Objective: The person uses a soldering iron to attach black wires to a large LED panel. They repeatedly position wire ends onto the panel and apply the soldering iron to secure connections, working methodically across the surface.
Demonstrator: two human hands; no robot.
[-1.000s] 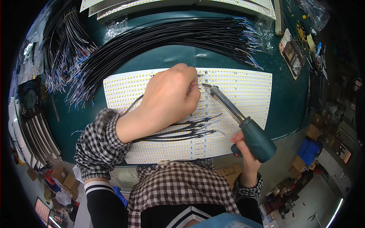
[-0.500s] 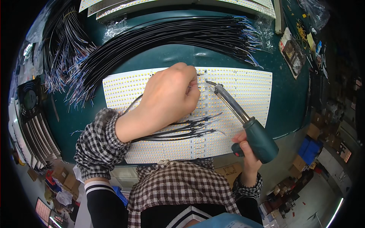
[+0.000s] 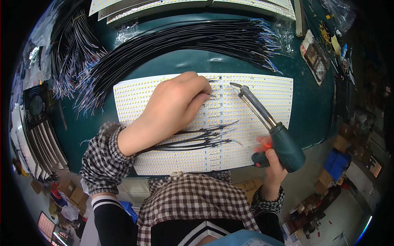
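Note:
My left hand is closed in a pinch just above the white LED board, its fingertips on a thin wire. The rest of that wire is hidden under the hand. My right hand grips a soldering iron by its dark green pistol-shaped handle. The iron's tip points up and left, right of the column of solder pads, apart from my left fingertips. Several black cables with stripped, thin ends lie across the board below my left hand.
Behind the board lies a large bundle of black cables with blue and white ends; another bundle is at the far left. More LED boards are stacked at the back. A dark, stained block sits at the right; a small black fan stands left.
The soldering iron's tip has moved right, away from the pads and my left fingertips. My left hand has shifted slightly left and down.

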